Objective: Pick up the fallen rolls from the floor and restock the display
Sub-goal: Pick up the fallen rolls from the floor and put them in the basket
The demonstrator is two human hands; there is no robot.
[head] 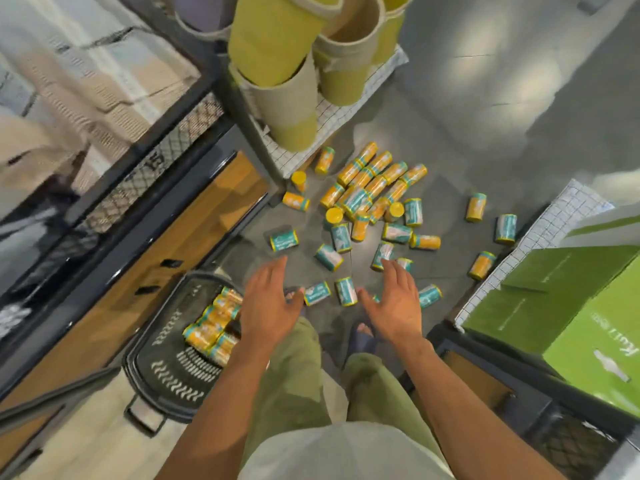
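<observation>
The person stands over a grey floor with both arms stretched down and forward. The left grip and the right grip are both released, fingers straight and spread, holding nothing and hanging above the floor without touching any roll. The fallen rolls, small with yellow and teal labels, lie scattered on the floor. The thickest heap is near the foot of a wire shelf, which carries stacked yellow and beige bins. Loose rolls trail towards the green cartons at the right edge of the floor. A few lie between the two grips, just ahead of a sandalled foot. At the left edge of the floor stands a black basket, with more of the same rolls, the basket rolls, packed inside it.
</observation>
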